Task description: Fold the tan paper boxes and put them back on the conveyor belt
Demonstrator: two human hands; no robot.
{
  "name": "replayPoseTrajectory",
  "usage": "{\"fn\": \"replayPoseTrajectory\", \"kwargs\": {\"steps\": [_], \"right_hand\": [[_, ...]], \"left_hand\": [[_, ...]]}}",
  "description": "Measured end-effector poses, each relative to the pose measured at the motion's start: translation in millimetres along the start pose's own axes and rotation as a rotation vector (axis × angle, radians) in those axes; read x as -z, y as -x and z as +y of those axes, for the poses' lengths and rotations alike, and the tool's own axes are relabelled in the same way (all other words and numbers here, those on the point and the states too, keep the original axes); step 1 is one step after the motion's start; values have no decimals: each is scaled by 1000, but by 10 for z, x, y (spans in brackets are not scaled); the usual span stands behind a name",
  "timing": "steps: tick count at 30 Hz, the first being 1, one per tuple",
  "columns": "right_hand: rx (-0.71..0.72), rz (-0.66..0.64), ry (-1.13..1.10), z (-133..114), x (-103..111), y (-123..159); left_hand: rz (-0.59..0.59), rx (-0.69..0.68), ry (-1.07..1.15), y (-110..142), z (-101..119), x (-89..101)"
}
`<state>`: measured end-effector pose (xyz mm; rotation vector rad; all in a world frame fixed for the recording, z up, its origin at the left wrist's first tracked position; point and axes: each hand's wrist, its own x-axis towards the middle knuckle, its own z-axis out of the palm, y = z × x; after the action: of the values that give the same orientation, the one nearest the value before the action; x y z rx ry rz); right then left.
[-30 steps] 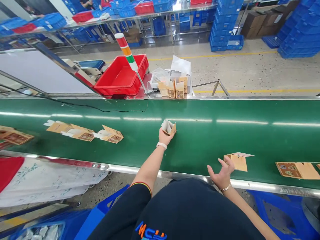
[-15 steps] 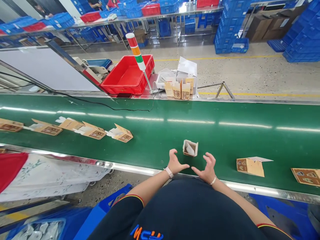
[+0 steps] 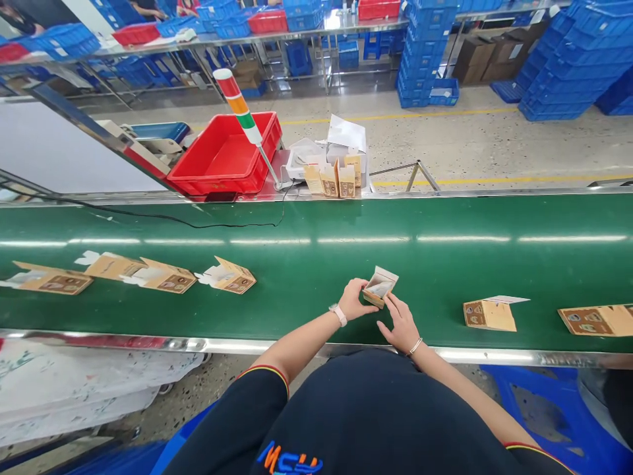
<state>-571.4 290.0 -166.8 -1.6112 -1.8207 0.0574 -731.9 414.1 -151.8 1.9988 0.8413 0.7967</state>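
A small open-topped cardboard carton (image 3: 380, 284) stands on the green conveyor belt (image 3: 306, 290) in front of me, with a raised flap at its far side and something whitish inside. My left hand (image 3: 353, 301) is closed around the carton's left side, thumb along the near bottom edge. At the carton's near right edge, my right hand (image 3: 401, 323) touches with outstretched fingers, its thumb held apart and off the carton. The contents are too small to name.
Several open printed cartons (image 3: 230, 276) lie to the left on the belt. Two more, including a flap-topped carton (image 3: 489, 313), are at the right. Beyond the belt stand a red bin (image 3: 232, 152), a signal light (image 3: 238, 109) and a group of cartons (image 3: 333, 178). A metal rail (image 3: 297, 349) edges my side.
Both hands have moved up to the carton; the left has closed on it and the right now touches its edge. The carton has turned and tilted. My view has shifted right.
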Motion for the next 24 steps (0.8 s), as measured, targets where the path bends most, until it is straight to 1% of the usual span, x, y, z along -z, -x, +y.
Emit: {"fn": "replayPoseTrajectory", "kwargs": {"steps": [2,4,7,10,13,17,20,24], "right_hand": [[-17,-9,33,127,20,17],[-31,-62,49,251,45,-10],[-39,-133,20,381,63,-147],[-24,-137,-110,445,61,-316],[-16,-80,-229,493,81,-381],[-68,34,-293,569,161,-294],[-165,67,-331,606,214,-232],[-363,145,-412,623,217,-228]], "left_hand": [[18,-61,-45,121,13,-71],[5,-111,-74,149,29,-108],[-64,-128,-121,1,64,-131],[-130,-144,-149,-236,102,-157],[-207,-185,-126,-404,139,-209],[-340,-196,-86,-494,181,-318],[-360,-164,-57,-566,208,-407],[-378,-135,-12,-656,243,-498]]}}
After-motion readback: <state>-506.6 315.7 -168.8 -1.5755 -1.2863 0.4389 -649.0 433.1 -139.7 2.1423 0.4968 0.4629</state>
